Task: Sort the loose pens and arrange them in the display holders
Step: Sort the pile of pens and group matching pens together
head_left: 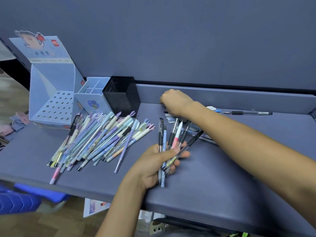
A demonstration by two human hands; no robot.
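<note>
The right hand [176, 101] reaches to the back of the worktop [213, 177]. Its fingers curl out of sight behind the knuckles, so I cannot tell whether they pinch anything. Its forearm hides part of some loose items beneath. The left hand [152, 166] grips a fanned bunch of pens [178, 133]. A heap of pastel pens [95, 141] lies at its ten o'clock, before the perforated display box [53, 93], divided holder [92, 98] and black mesh holder [122, 96]. Worktop and wall [171, 40] are blue-grey. At seven o'clock, a blue crate [18, 200] is cut off.

Black mesh holder [121, 96], matt shelf [213, 177]
</note>
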